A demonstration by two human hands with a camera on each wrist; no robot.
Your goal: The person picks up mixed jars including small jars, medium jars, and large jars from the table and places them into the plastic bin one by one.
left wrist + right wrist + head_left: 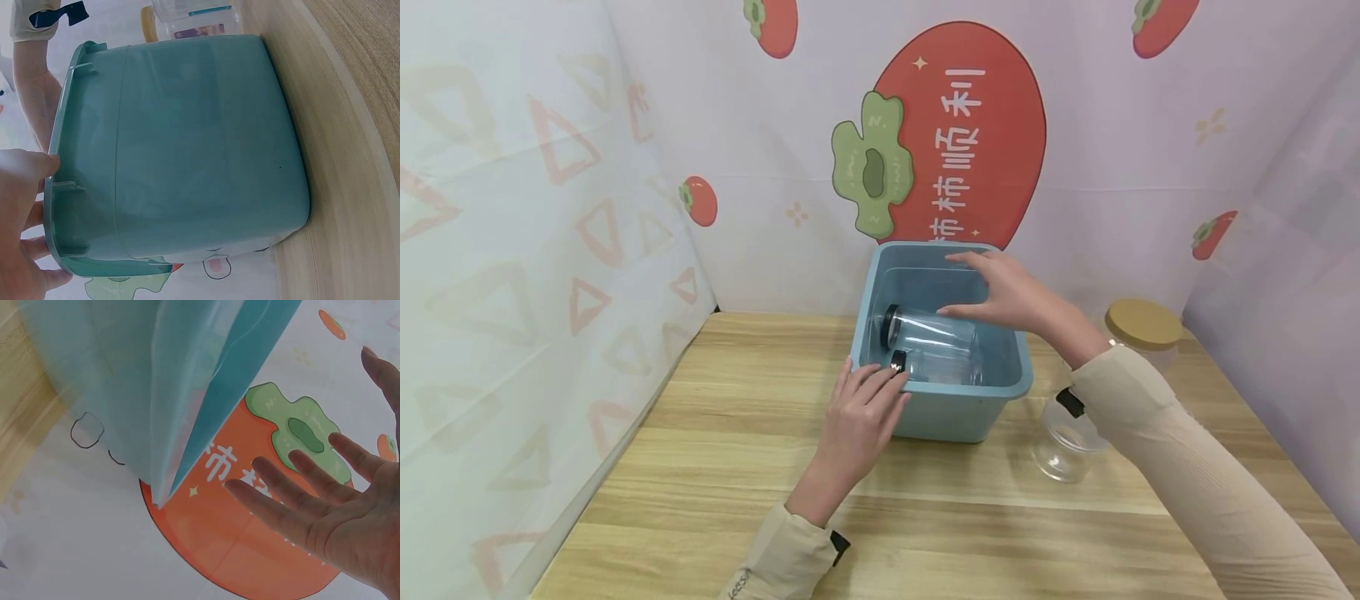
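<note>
Head view shows wooden table, printed backdrop, left hand gripping bin, spread right hand above.

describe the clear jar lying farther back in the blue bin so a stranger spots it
On the wooden table stands a blue bin. Inside, a clear jar and another container lie side by side, black lids leftward. The jar is the back one, farther from the left hand.

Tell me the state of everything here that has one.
Blue bin: upright, open-topped, occupied.
Large clear bottle: lying inside, capped.
Small clear bottle: lying inside, capped.
Tan-lidded jar: upright, lid on.
Clear container: partly hidden, lid unclear.
Left hand: gripping the blue bin's near edge.
Right hand: open, holding nothing, fingers apart.
</note>
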